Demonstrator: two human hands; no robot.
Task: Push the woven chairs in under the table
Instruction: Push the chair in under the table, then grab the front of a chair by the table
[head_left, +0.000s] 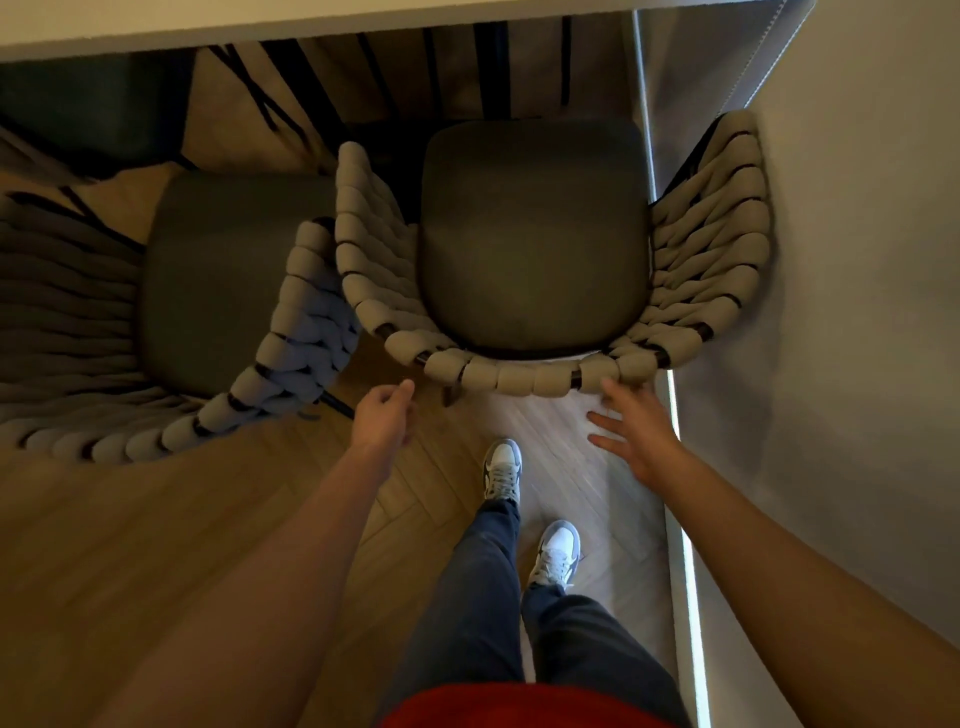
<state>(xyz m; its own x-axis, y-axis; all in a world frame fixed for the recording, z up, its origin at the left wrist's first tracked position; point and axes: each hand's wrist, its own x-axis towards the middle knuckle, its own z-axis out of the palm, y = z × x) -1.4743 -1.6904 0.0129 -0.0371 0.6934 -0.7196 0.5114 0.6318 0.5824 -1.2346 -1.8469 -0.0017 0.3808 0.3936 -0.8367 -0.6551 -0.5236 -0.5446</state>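
You're standing square behind the right-hand chair with the thick beige woven rope back and dark padded seat, both arms out towards its curved back rail. Your right hand is spread, fingers straight, fingertips at or just touching the underside of the rail's right end, gripping nothing. Your left hand hangs loosely curled just short of the rail's left end, also holding nothing. The seat's front edge is only just reaching under the pale tabletop, so by my reckoning this chair is barely started. Next you'll need both palms planted on the rail and an even, straight shove, because the grey wall sits tight against its right arm. The second woven chair with a dark seat, angled on the left and touching the first, waits its turn.
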